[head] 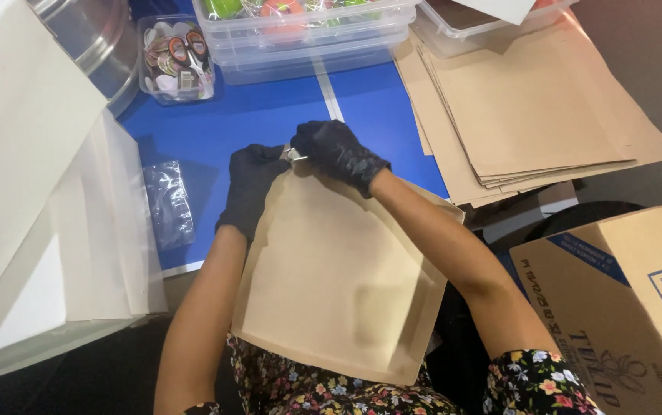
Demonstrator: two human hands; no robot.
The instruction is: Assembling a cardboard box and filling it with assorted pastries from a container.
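left hand (250, 188), black glove: fingers curled on top edge of brown paper bag (338, 284), frame centre | right hand (338, 154), gloved: pinching small metal clip (295, 154) at that edge | stack of brown bags (530, 115) upper right

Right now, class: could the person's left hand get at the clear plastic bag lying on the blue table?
Probably yes: the left hand is beside the clear plastic bag, with only bare blue table between them, though it grips the brown envelope.

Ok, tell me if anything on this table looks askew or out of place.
The stack of brown envelopes at the far right is fanned unevenly, edges splayed, some hanging past the blue table. A crumpled clear plastic bag lies loose beside the white sheets. Nothing looks spilled or damaged.
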